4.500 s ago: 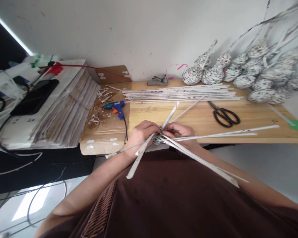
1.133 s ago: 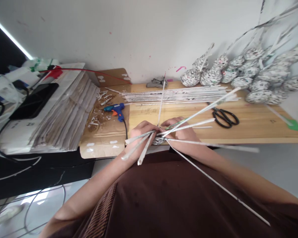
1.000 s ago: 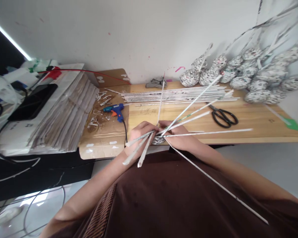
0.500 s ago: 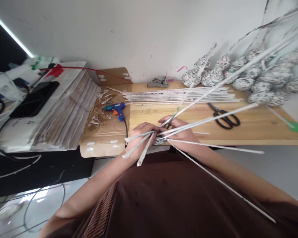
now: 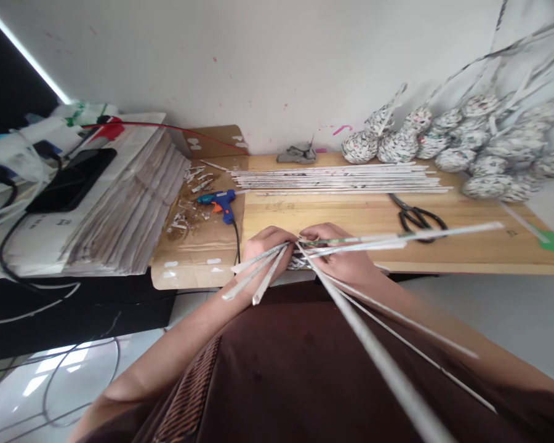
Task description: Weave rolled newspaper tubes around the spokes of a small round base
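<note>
Close to the table's front edge, my left hand (image 5: 268, 246) is closed around a small woven paper piece (image 5: 297, 261), mostly hidden behind my fingers. Several rolled paper sticks (image 5: 270, 277) fan out from it over my left wrist. My right hand (image 5: 335, 249) is pinched at the same spot, fingertips almost touching the left ones, on the paper sticks (image 5: 373, 241) that point right. One long paper stick (image 5: 364, 338) slants down toward me across the brown clothing, and thinner ones lie over my right forearm.
Loose paper sticks (image 5: 341, 178) lie in a row behind my hands. Black scissors (image 5: 418, 218) rest to the right, below woven paper gourd shapes (image 5: 397, 146). A blue glue gun (image 5: 221, 204) sits on cardboard (image 5: 194, 261) beside stacked newspapers (image 5: 138, 203) and a phone (image 5: 74, 181).
A long paper stick that pointed up and right now slants down toward me. Other sticks on the right have swung lower. My left hand stays in nearly the same place.
</note>
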A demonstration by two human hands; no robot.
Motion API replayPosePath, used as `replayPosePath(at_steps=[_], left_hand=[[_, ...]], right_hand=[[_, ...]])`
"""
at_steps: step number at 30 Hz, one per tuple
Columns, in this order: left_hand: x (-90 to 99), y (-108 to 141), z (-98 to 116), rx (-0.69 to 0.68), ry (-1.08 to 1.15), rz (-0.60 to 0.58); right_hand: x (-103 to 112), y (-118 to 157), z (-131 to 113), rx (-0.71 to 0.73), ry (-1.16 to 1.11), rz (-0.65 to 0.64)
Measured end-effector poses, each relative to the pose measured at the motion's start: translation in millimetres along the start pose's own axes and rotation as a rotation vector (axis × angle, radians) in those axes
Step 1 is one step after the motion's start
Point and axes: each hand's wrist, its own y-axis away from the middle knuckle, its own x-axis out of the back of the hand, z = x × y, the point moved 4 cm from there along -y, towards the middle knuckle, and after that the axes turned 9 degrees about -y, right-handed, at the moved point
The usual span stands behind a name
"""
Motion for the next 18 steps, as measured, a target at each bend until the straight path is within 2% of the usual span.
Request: replayPosePath(at_steps=[3,6,12,18], left_hand=[[-1.5,2,-2,-0.011,0.057,0.002],[-2.9,3,-3,-0.020,0.085,-0.012],[-1.0,2,2,-0.006,-0.029,0.000],[-5.3,3,-2,0.032,-0.080,0.030]], right_hand=[[2,0,3,-0.075,-0.007,-0.024],[4,0,4,-0.121,-0.092,0.018],[-4,-1,10,-0.274,-0.355,0.038],[-9,6,15,-0.248,-0.443,0.090]])
